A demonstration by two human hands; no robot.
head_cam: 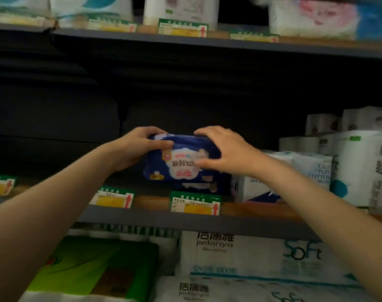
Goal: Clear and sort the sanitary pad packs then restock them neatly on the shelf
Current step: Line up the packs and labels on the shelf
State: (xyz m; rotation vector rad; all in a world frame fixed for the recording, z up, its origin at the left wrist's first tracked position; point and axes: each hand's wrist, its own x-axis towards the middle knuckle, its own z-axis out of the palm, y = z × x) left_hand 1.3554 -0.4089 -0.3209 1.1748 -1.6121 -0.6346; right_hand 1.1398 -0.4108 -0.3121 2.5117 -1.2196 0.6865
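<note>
Both hands hold one dark blue plastic pad pack point(181, 162) over the grey middle shelf point(185, 219), the left hand point(140, 147) with its grip on the pack's left end, the right hand point(225, 149) on its right top, just left of white cotton packs point(312, 168).

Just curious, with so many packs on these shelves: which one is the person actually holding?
The dark blue sanitary pad pack on the middle shelf, gripped by left hand and right hand; the other packs are white or green, untouched.
</note>
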